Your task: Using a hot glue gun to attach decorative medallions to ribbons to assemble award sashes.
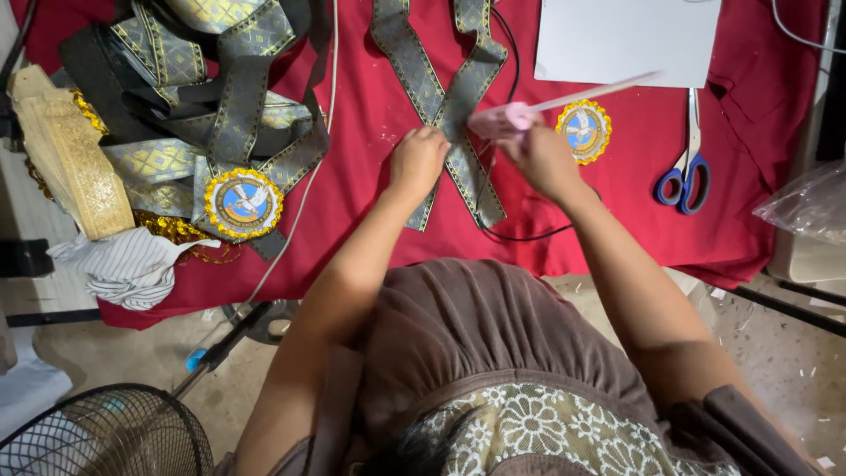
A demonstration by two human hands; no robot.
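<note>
Left hand [417, 159]: fist pressing crossed grey-gold sash [445, 110] | Right hand [538, 154]: clamped on pink glue gun [511, 116] | Right: round emblem badge [583, 130], blue-handled scissors [686, 172]

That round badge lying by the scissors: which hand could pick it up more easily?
The right hand, probably. It hovers just beside the round badge, though its grip is on a pink glue gun. The left hand presses the crossed ribbon, farther away.

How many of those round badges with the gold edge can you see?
2: one round gold-edged blue badge on the ribbon pile at left, one on the red cloth beside the right hand. More may lie hidden.
</note>
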